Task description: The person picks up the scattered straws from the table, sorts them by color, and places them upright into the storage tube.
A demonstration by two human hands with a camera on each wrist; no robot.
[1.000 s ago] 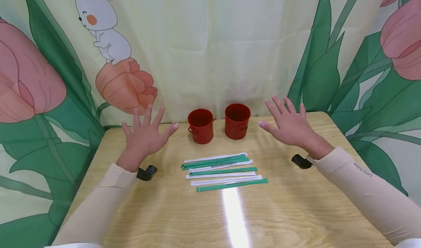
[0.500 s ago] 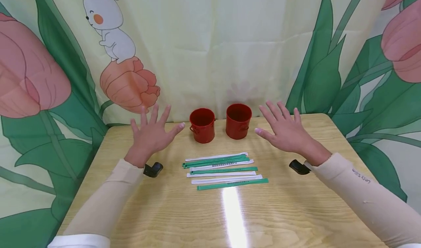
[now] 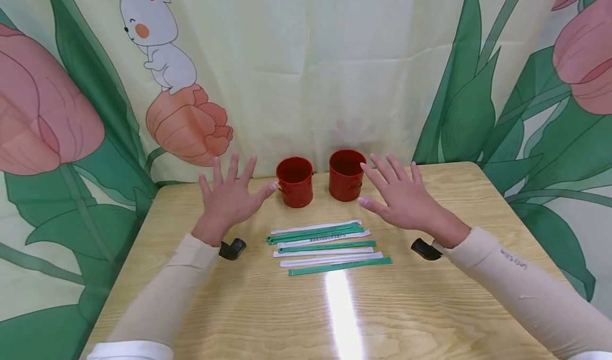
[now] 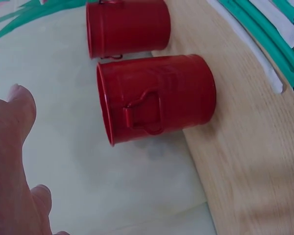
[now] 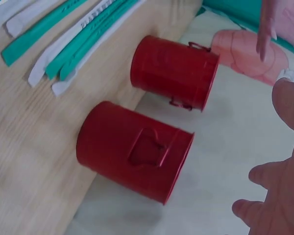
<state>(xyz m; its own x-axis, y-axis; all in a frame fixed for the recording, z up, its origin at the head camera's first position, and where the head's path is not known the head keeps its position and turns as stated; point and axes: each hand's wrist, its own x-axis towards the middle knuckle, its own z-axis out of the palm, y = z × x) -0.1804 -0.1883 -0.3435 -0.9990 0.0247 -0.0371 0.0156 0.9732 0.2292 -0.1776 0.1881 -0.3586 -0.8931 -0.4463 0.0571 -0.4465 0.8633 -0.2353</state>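
Two small red buckets with little side handles stand upright near the back of the table. My left hand, fingers spread, hovers left of the left bucket, thumb tip close to its handle in the head view. On the other side my right hand is spread too, its index fingertip overlapping the edge of the right bucket. Neither hand holds anything. In front of the buckets lies a row of thin paper-wrapped straws, some green, some white. The left wrist view shows a bucket's handle from the side.
The wooden table carries a bright strip of reflected light at the front. Right behind its far edge hangs a pale curtain printed with tulips and a rabbit. Black wrist cameras sit under both wrists.
Both hands have moved inward towards the buckets, the left one rightwards and the right one leftwards and slightly nearer the body. Buckets and straws lie as before.
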